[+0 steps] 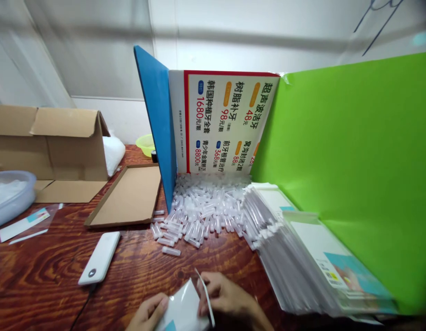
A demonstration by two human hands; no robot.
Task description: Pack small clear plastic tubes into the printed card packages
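At the bottom centre my left hand (149, 312) is closed on the left edge of a clear plastic packet (185, 305) holding a white and teal card. My right hand (230, 299) is closed at the packet's right side, its fingers round a thin white strip (206, 294) seen nearly edge-on. Whether that strip is attached to the packet I cannot tell. Beyond both hands lies a heap of small clear tubes with white caps (206, 207). To the right stands a thick stack of similar packets (295, 262), with white and teal cards showing on top.
A blue panel (156, 115), a printed price board (226, 122) and a green panel (354, 161) wall in the heap. Leftward are a white power bank (100, 257) with a cable, a shallow cardboard tray (128, 195), a cardboard box (68, 151) and a tub (23, 207).
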